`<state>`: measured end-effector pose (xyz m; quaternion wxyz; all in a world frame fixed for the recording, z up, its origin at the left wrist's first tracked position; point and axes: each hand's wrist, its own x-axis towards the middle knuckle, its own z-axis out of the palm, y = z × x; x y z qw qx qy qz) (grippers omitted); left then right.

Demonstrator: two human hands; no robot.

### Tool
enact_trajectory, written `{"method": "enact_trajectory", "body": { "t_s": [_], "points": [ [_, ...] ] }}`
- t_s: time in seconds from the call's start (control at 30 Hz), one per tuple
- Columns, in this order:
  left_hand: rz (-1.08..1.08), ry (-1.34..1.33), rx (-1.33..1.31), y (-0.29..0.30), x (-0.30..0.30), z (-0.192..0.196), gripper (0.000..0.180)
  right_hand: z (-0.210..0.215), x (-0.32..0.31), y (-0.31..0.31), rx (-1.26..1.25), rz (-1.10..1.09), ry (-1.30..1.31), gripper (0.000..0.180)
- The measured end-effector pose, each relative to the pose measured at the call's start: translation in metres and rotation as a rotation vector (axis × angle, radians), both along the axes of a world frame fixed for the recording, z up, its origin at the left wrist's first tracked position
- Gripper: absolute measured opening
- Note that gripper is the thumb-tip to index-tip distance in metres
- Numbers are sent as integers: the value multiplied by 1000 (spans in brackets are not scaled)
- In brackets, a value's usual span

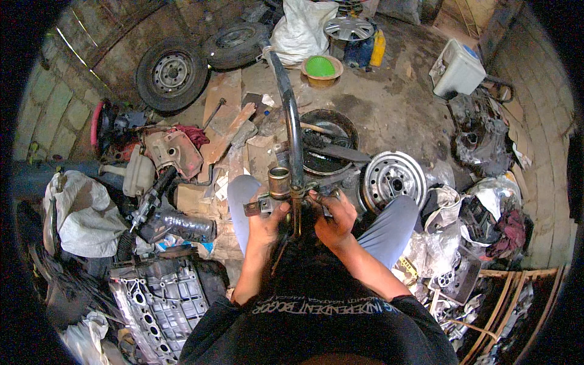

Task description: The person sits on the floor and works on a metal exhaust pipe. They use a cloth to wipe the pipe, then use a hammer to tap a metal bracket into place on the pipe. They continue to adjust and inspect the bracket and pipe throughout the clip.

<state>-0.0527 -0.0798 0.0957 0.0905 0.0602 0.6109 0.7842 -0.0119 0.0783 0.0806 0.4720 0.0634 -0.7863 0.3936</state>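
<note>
Between my knees a long, curved black metal bar [291,115] stretches away from me, its near end at my hands. A short, brownish open metal sleeve [279,182] sits to the left of that end, above a grey metal bracket [264,205]. My left hand [266,226] is closed around the bracket, thumb on top and the other fingers mostly hidden. Just right of the bar, my right hand [336,220] is closed, its fingers bent around something small and dark that I cannot make out.
Ahead lies a round black pan [351,125] with tools in it. A steel wheel rim [395,180] rests by my right knee. An engine block part [164,310] lies at near left. Tyres [172,74], a white sack [301,33] and a white container [456,70] stand farther off.
</note>
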Motion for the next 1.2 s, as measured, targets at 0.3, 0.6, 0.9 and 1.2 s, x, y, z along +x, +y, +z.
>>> {"method": "enact_trajectory", "body": {
  "t_s": [0.3,0.6,0.9,1.2],
  "points": [
    [31,4,-53,-4,-2,-10,45,1,-2,-2,-56,0,-53,16],
    [30,-37,-56,1,1,0,47,13,0,-6,-105,-36,-132,14],
    [-7,-33,-42,2,-2,0,47,0,-3,0,-53,-6,-23,14],
    [54,24,-131,2,-5,-1,51,10,-3,-5,-228,-51,-276,22]
  ]
}}
